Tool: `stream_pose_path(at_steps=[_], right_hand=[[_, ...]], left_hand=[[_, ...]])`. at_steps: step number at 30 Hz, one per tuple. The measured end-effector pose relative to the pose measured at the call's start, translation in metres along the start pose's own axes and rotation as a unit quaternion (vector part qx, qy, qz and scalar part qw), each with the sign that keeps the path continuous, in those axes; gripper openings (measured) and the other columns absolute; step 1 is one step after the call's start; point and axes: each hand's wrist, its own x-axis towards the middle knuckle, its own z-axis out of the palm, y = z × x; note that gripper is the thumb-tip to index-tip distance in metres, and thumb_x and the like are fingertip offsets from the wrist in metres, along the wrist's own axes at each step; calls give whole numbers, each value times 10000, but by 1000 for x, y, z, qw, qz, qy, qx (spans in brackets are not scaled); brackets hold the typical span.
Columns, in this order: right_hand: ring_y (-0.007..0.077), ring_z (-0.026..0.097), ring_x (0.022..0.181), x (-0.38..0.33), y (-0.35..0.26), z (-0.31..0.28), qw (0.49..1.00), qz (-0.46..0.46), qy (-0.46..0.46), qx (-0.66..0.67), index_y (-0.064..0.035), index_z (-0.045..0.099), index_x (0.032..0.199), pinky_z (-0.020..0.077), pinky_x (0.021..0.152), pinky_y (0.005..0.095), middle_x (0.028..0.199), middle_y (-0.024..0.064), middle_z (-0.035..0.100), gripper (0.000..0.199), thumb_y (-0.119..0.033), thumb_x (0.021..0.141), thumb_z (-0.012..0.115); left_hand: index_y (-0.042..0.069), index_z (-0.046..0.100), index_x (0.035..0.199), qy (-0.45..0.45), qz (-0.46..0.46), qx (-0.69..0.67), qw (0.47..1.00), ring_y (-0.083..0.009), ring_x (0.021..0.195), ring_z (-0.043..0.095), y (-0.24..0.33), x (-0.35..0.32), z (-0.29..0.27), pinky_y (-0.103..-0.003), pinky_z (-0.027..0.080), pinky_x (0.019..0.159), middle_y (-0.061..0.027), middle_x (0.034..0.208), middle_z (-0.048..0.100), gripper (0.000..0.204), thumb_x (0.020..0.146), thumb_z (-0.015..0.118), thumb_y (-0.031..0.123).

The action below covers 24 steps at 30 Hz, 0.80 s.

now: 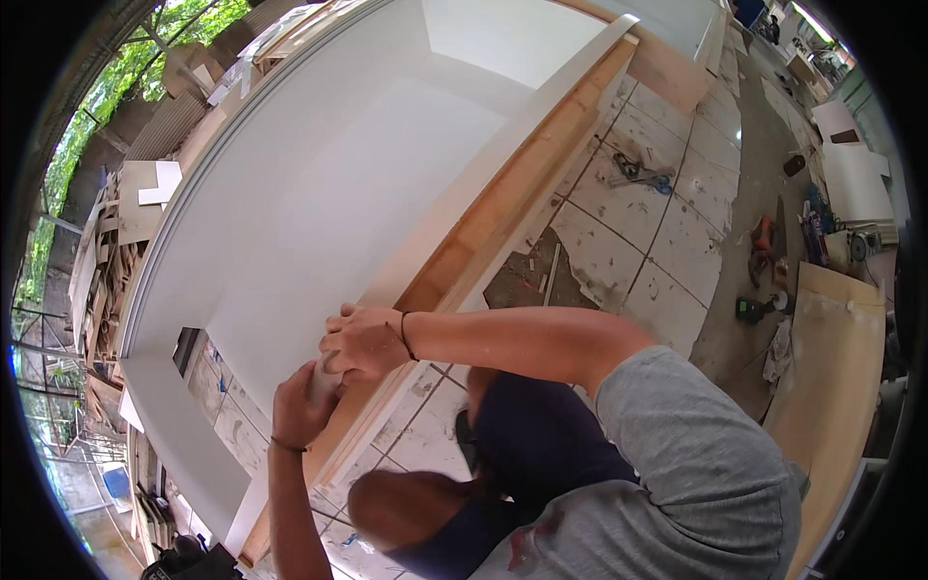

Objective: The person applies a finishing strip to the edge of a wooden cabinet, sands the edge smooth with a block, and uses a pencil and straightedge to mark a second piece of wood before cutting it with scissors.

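Observation:
A large white cabinet carcass (319, 184) lies in front of me, its long near side showing a bare wooden edge (469, 246). Over that edge, close to its near end, my two hands meet. My left hand (302, 406) is closed, fingers curled toward the right hand. Bent over the white rim is my right hand (369, 343), also closed, a dark band at its wrist. A small pale thing (324, 383) shows between the hands; its kind is mostly hidden by the fingers.
On the tiled floor (667, 237) to the right lie a tool with blue handles (660, 182), an orange power tool (764, 242) and a green-and-black drill (752, 309). A wooden board (831, 387) stands at the far right. Stacked wood scraps (104, 280) lie at left.

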Motion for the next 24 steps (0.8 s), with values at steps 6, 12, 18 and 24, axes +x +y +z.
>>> stream_pose_path(at_steps=[6, 12, 18, 24], right_hand=[[215, 526, 1083, -1, 21, -4, 1000, -7, 3, -15, -203, 640, 1106, 392, 900, 413, 1069, 25, 599, 348, -364, 797, 649], [244, 528, 1091, -71, 74, -101, 994, 98, -21, -47, -165, 640, 1177, 368, 976, 407, 1131, 55, 602, 443, -316, 767, 713], [262, 516, 1116, -65, 70, -115, 981, 178, -71, -21, -119, 652, 1155, 361, 1009, 394, 1143, 67, 608, 418, -257, 767, 725], [274, 516, 1116, -74, 70, -126, 971, 219, -98, -2, -119, 641, 1171, 370, 1008, 398, 1147, 68, 609, 439, -252, 762, 728]], left_hand=[[-14, 623, 1018, 138, 72, 91, 984, -357, 750, 656, -27, -16, 3, -381, 528, 640, -200, 853, 659, 424, 723, 769, 253], [-16, 627, 994, 140, 38, 94, 985, -341, 751, 651, -28, -5, 8, -375, 524, 644, -178, 847, 660, 458, 724, 766, 327], [-12, 609, 1043, 128, 37, 104, 986, -340, 800, 654, -28, -4, 12, -381, 527, 692, -187, 898, 660, 465, 746, 741, 321], [8, 590, 1039, 109, 72, 104, 986, -355, 834, 627, -24, 2, 22, -418, 514, 678, -177, 928, 637, 434, 768, 715, 324]])
